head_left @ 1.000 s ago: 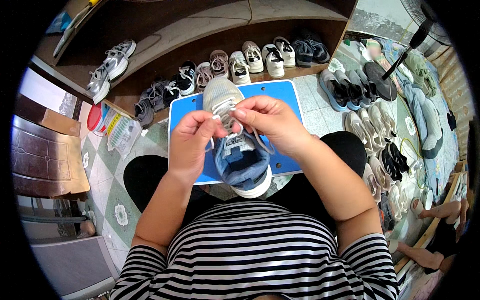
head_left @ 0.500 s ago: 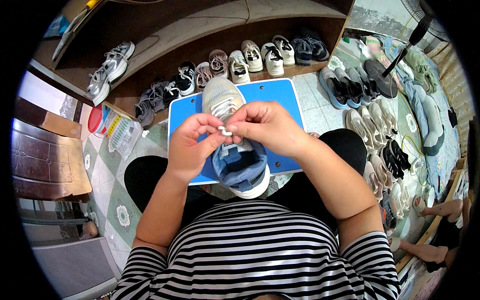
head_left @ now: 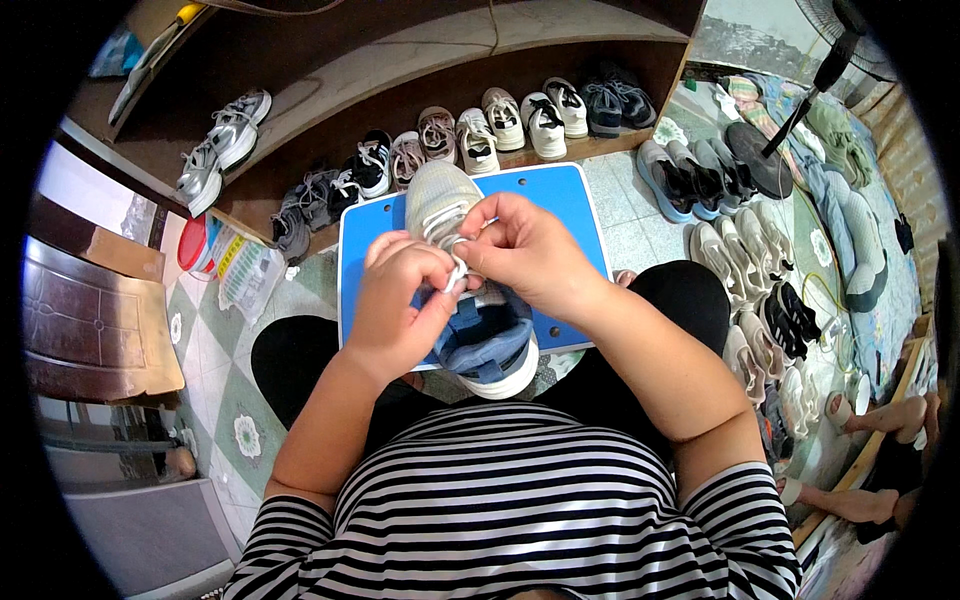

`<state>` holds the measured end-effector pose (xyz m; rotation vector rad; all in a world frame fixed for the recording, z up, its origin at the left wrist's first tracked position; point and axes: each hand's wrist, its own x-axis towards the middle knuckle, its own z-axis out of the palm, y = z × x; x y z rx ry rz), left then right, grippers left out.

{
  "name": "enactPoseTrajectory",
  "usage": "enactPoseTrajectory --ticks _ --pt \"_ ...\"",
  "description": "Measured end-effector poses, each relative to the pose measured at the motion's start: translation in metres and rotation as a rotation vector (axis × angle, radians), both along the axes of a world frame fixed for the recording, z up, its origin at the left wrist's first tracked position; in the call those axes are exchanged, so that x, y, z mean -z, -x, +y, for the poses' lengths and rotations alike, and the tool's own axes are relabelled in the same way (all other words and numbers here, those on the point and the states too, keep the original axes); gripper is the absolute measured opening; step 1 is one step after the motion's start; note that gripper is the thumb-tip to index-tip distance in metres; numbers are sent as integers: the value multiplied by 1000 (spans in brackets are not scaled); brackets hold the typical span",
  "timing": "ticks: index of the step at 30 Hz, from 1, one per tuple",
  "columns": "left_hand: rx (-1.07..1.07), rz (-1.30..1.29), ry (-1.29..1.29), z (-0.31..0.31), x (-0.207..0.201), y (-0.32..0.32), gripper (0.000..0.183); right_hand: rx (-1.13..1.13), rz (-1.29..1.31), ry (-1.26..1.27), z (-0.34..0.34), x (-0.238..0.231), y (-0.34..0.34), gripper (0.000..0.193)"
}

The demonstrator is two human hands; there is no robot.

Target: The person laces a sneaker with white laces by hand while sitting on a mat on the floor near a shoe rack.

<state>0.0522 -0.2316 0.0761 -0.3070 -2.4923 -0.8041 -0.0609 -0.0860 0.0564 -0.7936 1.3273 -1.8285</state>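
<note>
A pale sneaker (head_left: 440,188) with a blue lining stands on a small blue table (head_left: 555,215), its toe pointing away from me and its heel toward my body. White shoelace (head_left: 457,275) runs between my two hands above the sneaker's tongue. My left hand (head_left: 405,300) pinches the lace with thumb and curled fingers, on the shoe's left side. From the right, my right hand (head_left: 520,250) grips the lace between thumb and forefinger. The fingers hide most of the upper eyelets and the tongue.
Several shoes (head_left: 480,140) line the low shelf behind the table, with silver sneakers (head_left: 230,130) at its left. More pairs (head_left: 725,255) stand on the floor at right, near a fan (head_left: 800,110). A red-lidded bucket (head_left: 195,245) and plastic bag (head_left: 250,270) are at left. Another person's legs (head_left: 870,460) show far right.
My left hand has turned, its back now facing up more, and its fingers have curled over the lace. The lace between my hands has shifted and now hangs down in a longer strand.
</note>
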Motion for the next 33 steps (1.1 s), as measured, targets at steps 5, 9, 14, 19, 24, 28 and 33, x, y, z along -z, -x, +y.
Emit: enactPoseTrajectory --ticks 5,9,14,19,24,28,33 --pt "-86 129 20 2 0 2 26 88 341 -150 3 -3 -6 18" --pt "-151 -55 -425 6 6 -2 22 179 761 -82 11 -14 -5 18" --pt "-97 -265 -1051 1 3 4 13 322 983 -52 14 -10 2 18" --pt "-32 -328 -1237 2 5 5 13 391 1361 58 15 -21 -9 28" --pt "-48 -368 -1229 -2 5 3 11 451 1556 57 8 -11 -7 20" --pt "-107 -336 -1260 -6 9 -4 9 391 1327 63 16 -22 -7 18" --pt "-98 -373 -1439 -35 42 -16 6 181 799 -118 32 -13 8 12"
